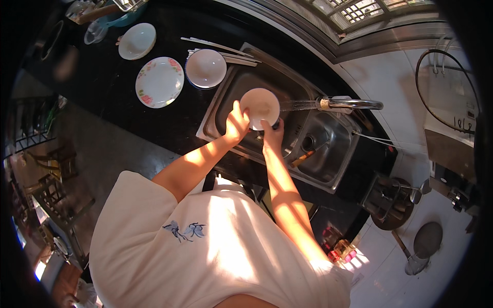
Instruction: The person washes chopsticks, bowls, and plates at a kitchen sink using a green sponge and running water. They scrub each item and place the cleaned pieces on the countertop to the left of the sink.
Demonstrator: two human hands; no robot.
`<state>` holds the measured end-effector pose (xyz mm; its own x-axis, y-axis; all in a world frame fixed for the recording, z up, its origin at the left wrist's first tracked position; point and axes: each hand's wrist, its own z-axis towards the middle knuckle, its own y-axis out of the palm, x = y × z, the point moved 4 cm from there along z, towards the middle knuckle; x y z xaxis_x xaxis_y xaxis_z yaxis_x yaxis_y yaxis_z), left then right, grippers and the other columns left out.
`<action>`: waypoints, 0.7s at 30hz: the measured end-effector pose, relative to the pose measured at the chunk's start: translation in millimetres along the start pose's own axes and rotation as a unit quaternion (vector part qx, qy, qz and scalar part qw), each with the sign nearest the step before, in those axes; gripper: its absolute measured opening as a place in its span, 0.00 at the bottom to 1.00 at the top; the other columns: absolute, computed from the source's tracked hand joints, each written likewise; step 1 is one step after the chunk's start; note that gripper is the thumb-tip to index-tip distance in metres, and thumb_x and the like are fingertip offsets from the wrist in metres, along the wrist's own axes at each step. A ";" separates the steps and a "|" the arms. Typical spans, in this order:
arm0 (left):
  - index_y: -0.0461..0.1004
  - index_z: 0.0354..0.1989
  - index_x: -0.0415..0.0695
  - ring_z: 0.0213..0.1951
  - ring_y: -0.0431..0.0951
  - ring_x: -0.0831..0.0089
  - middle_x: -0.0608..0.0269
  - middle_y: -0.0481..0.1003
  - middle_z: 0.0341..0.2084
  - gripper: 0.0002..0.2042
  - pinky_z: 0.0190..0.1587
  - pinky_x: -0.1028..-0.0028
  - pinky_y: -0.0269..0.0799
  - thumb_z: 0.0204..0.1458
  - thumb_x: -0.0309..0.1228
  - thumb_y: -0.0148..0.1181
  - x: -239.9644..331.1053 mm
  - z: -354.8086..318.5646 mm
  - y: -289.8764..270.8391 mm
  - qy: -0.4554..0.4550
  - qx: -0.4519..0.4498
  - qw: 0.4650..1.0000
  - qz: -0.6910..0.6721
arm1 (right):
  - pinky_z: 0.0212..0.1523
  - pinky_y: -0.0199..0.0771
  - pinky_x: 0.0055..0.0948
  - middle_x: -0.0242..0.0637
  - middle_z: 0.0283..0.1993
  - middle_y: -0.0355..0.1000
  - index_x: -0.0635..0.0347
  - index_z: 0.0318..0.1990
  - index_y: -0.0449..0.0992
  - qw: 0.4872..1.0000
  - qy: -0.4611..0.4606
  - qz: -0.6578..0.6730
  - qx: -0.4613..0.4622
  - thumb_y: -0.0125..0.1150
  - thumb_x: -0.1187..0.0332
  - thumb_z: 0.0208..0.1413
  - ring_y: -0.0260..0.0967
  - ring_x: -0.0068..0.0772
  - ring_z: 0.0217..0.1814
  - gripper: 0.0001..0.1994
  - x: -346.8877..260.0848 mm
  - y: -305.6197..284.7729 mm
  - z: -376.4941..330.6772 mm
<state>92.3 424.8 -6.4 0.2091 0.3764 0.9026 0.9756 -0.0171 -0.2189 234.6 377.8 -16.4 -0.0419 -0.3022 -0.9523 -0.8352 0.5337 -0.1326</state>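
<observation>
Both my hands grip a white bowl (260,105) above the left basin of the steel sink (230,95). My left hand (238,123) is closed on the bowl's left rim. My right hand (272,134) holds the lower right rim, its thumb over the edge. Water streams from the faucet (341,103) toward the bowl's right side. The bowl tilts so that its inside faces up at me. The fingers beneath it are partly hidden.
Left of the sink on the black counter stand another bowl (206,69), a flowered plate (159,82), a white dish (137,41) and several chopsticks (241,59). A yellow-handled tool (302,158) lies in the right basin. A pot lid (393,200) sits at the right.
</observation>
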 end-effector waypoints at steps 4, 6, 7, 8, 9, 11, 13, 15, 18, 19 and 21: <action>0.64 0.36 0.36 0.13 0.75 0.68 0.51 0.73 0.18 0.06 0.14 0.72 0.70 0.56 0.27 0.47 22.6 -4.8 -21.3 0.004 -0.109 0.987 -0.120 | 0.21 0.67 0.26 0.37 0.35 0.71 0.64 0.44 0.71 0.995 0.055 0.064 -0.060 0.62 0.70 0.43 0.68 0.29 0.29 0.18 -1.5 -6.3 16.6; 0.65 0.35 0.36 0.13 0.75 0.69 0.52 0.73 0.17 0.06 0.14 0.72 0.70 0.56 0.27 0.47 31.2 -3.3 -34.9 0.014 -0.140 0.984 -0.110 | 0.22 0.66 0.25 0.36 0.35 0.71 0.64 0.44 0.71 0.990 0.050 0.070 -0.109 0.66 0.63 0.46 0.68 0.27 0.29 0.20 -23.7 3.2 10.2; 0.65 0.35 0.36 0.13 0.75 0.69 0.52 0.73 0.17 0.06 0.15 0.72 0.71 0.56 0.26 0.47 40.2 -2.5 -43.5 0.039 -0.146 0.985 -0.083 | 0.22 0.65 0.24 0.35 0.35 0.72 0.64 0.44 0.72 0.988 0.037 0.067 -0.132 0.68 0.60 0.46 0.68 0.26 0.29 0.21 -29.9 7.8 9.5; 0.65 0.34 0.36 0.14 0.75 0.69 0.52 0.73 0.17 0.05 0.15 0.71 0.71 0.56 0.26 0.46 50.0 -0.9 -52.6 0.064 -0.153 0.985 -0.054 | 0.22 0.65 0.24 0.34 0.34 0.72 0.64 0.43 0.72 0.988 0.039 0.040 -0.143 0.67 0.59 0.47 0.68 0.25 0.28 0.21 -34.4 12.4 10.2; 0.67 0.37 0.37 0.14 0.74 0.69 0.53 0.73 0.17 0.07 0.16 0.73 0.70 0.58 0.28 0.47 58.7 2.0 -62.8 0.129 -0.149 0.980 0.011 | 0.22 0.65 0.24 0.34 0.33 0.72 0.65 0.42 0.72 0.987 0.040 0.013 -0.154 0.67 0.57 0.47 0.68 0.25 0.28 0.21 -38.7 17.9 11.9; 0.66 0.34 0.38 0.13 0.75 0.65 0.51 0.72 0.14 0.06 0.17 0.70 0.69 0.57 0.28 0.49 71.9 10.9 -77.4 0.231 -0.084 0.965 0.093 | 0.23 0.66 0.23 0.34 0.32 0.73 0.65 0.41 0.73 0.984 0.036 -0.017 -0.173 0.67 0.55 0.48 0.68 0.24 0.27 0.22 -54.6 35.9 8.8; 0.66 0.32 0.40 0.16 0.75 0.56 0.50 0.71 0.14 0.04 0.18 0.66 0.69 0.55 0.27 0.52 83.1 18.9 -92.5 0.320 -0.005 0.933 0.164 | 0.23 0.66 0.23 0.34 0.30 0.73 0.67 0.40 0.74 0.982 0.026 -0.025 -0.187 0.65 0.54 0.49 0.68 0.23 0.25 0.22 -79.9 57.2 0.6; 0.65 0.32 0.41 0.20 0.75 0.50 0.48 0.72 0.16 0.04 0.21 0.63 0.69 0.54 0.26 0.53 95.9 24.2 -107.4 0.371 0.055 0.912 0.167 | 0.25 0.66 0.23 0.36 0.30 0.73 0.68 0.37 0.74 0.976 0.037 -0.117 -0.178 0.62 0.51 0.51 0.68 0.22 0.25 0.23 -83.7 71.5 0.0; 0.63 0.39 0.41 0.23 0.74 0.48 0.47 0.72 0.17 0.06 0.22 0.60 0.69 0.56 0.27 0.50 99.7 35.4 -125.1 0.385 0.065 0.897 0.205 | 0.28 0.67 0.24 0.39 0.29 0.73 0.71 0.34 0.75 0.951 0.046 -0.228 -0.203 0.58 0.48 0.54 0.69 0.23 0.28 0.26 -93.1 88.9 -1.9; 0.62 0.41 0.42 0.22 0.74 0.50 0.48 0.71 0.16 0.06 0.22 0.59 0.68 0.58 0.28 0.46 100.0 36.7 -129.4 0.410 0.079 0.881 0.224 | 0.29 0.67 0.24 0.40 0.29 0.73 0.72 0.34 0.75 0.940 0.048 -0.260 -0.218 0.57 0.47 0.54 0.70 0.24 0.29 0.27 -93.6 93.3 -2.8; 0.62 0.42 0.42 0.22 0.75 0.47 0.46 0.72 0.17 0.08 0.22 0.58 0.69 0.57 0.29 0.47 100.2 47.0 -139.9 0.294 0.099 0.914 0.262 | 0.24 0.67 0.28 0.40 0.23 0.71 0.68 0.31 0.75 0.965 0.025 -0.199 -0.171 0.54 0.47 0.56 0.67 0.24 0.22 0.25 -75.0 81.7 2.2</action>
<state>-26.3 508.4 97.2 0.7012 -0.1999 0.6843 0.7116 0.1372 -0.6891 170.7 445.8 43.6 0.3002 -0.4718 -0.8290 -0.9222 0.0784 -0.3786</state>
